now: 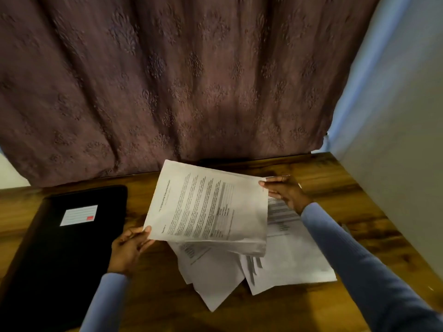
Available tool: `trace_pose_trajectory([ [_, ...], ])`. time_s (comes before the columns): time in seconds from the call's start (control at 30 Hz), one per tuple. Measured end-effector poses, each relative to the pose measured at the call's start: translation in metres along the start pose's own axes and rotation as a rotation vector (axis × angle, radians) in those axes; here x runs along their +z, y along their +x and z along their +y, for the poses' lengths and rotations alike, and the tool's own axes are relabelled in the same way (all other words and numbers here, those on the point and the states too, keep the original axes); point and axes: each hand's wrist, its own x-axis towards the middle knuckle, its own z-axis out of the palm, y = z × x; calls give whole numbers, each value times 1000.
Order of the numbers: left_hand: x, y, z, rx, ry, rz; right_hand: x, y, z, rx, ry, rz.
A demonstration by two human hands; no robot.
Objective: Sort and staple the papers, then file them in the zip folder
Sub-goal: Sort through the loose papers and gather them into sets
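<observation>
**Papers held over the pile, folder still flat on the left**

Papers (208, 204) — a printed sheaf, text side up, held off the table and turned so its lines run sideways to the viewer. The lower right edge sags where several sheets hang together.

Left hand (128, 248) pinches the sheaf's near left corner, thumb on top, fingers curled underneath. Right hand (284, 191) grips the far right corner, thumb on the top face and fingers behind it. Both sleeves are blue.

Under the sheaf lies a loose pile of sheets (292, 257) on the wooden table (340, 178), fanned out at different angles; one corner points toward the viewer, another sheet spreads to the right. Print on them is too blurred to read. Whether the sheaf touches the pile, I can't tell.

Zip folder (60, 255) — black, lying flat on the table's left side, just beside the left hand. It carries a white label (79, 215) with a small red mark near its top.

A dark patterned curtain (179, 80) hangs behind the table. A pale wall (402, 128) stands on the right.
</observation>
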Motion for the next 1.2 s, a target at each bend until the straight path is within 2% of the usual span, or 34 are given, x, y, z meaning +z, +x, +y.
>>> trace_pose_trajectory([
  [0.13,-1,-6,-30,12,-14,74,16,-26,13,67,-75,-74],
  [0.23,-1,-12,-44,37,0,27,23,-42,32,110,50,-186],
  [0.3,4,-17,-49,62,-16,63,26,-49,44,137,57,-206],
  [0.4,10,-17,-59,-5,-134,137,25,-58,57,182,-12,-234],
  [0.67,18,-23,-62,-77,-250,155,15,-57,65,85,103,-155],
  [0.77,16,-23,-66,-105,-214,170,14,-58,63,137,183,-183],
  [0.93,17,-27,-61,-116,-269,174,6,-56,66,158,163,-258],
  [1.1,17,-28,-62,-132,-256,169,8,-54,69,103,107,-160],
  [1.2,17,-29,-61,-134,-239,86,7,-52,72,102,131,-122],
])
